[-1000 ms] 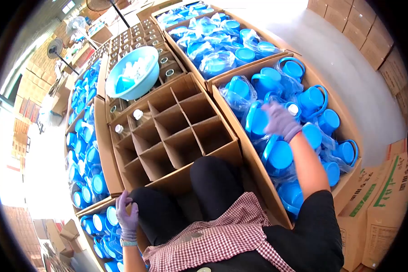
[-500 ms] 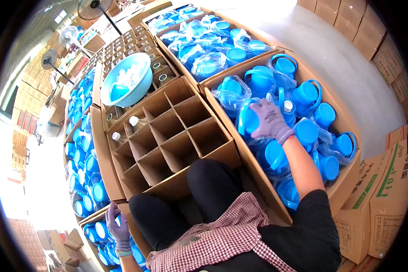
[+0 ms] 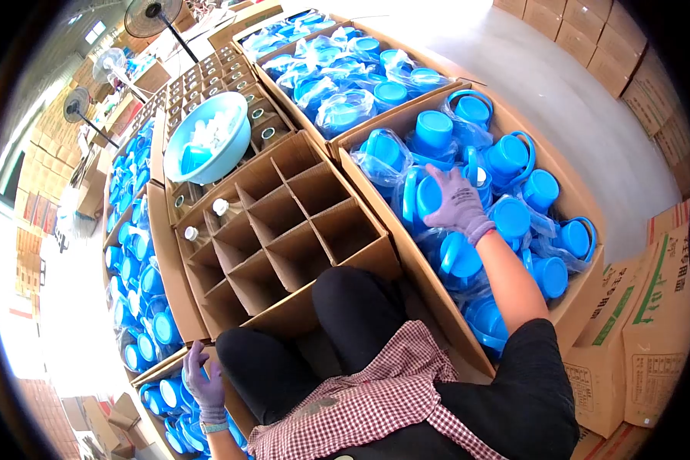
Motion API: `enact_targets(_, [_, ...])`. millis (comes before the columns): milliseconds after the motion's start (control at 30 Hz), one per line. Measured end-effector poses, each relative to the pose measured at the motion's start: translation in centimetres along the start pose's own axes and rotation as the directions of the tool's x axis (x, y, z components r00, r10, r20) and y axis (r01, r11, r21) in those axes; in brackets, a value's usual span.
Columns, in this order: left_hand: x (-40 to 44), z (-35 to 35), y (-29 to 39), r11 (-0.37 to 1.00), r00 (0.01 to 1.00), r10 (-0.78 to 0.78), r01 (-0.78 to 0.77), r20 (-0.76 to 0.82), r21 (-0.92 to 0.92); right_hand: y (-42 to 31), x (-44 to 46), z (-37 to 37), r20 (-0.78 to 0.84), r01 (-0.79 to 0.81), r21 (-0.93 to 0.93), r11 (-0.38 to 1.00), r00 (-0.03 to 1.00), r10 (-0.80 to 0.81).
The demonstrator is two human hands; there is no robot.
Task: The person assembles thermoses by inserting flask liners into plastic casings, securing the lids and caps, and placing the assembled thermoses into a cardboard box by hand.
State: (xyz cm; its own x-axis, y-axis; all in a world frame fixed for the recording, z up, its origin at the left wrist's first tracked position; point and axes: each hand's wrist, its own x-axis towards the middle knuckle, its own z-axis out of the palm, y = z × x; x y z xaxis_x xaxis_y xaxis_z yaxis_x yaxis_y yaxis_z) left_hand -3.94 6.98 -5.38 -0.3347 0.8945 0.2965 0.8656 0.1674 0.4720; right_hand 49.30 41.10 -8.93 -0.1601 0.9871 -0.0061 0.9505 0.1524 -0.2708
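Note:
My right hand (image 3: 460, 204), in a purple glove, reaches into the carton on the right. Its fingers and thumb are closed around a blue plastic cup (image 3: 428, 196) with a loop handle. Several similar blue cups lie about it, some in clear plastic wrap. A white cap (image 3: 481, 177) shows just behind the hand. My left hand (image 3: 204, 385), also gloved, is held above the lower left carton of blue cups (image 3: 169, 395), its fingers apart and holding nothing. Between my hands stands a divided carton (image 3: 272, 230), with two white-capped bottles (image 3: 221, 206) in its left compartments.
A light blue basin (image 3: 234, 149) with white pieces and a blue cup rests on a carton of bottles (image 3: 267, 132). More cartons of blue cups stand at the left (image 3: 139, 284) and back (image 3: 360, 69). Printed cartons (image 3: 655, 330) are at the right; fans (image 3: 153, 17) stand behind.
My right hand has shifted slightly, and the cup under it is turned more to the side. A cup behind it sits differently. My left hand's fingers have spread a little.

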Motion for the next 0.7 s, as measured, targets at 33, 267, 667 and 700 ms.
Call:
enact_targets(33, [0.0, -0.3, 0.1, 1.000, 1.000, 0.003, -0.003, -0.004, 0.001, 0.8, 0.0, -0.7, -0.061, 0.050, 0.035, 0.998, 0.997, -0.047])
enact_targets(267, [-1.5, -0.8, -2.2, 0.993, 0.997, -0.069, 0.066, -0.031, -0.096, 8.6, 1.2, -4.7, -0.680, -0.230, 0.104, 0.968, 0.693, 0.238])
enact_targets(667, [-1.4, 0.1, -0.8, 0.999, 1.000, 0.012, -0.012, -0.001, -0.040, -1.2, 3.9, 5.1, 0.017, -0.072, 0.550, 0.832, 0.997, 0.075])
enact_targets(700, [-1.3, 0.0, -0.6, 1.000, 1.000, 0.014, -0.014, 0.014, -0.007, -1.0, 5.4, 8.2, 0.014, -0.078, 0.531, 0.844, 0.996, 0.083])
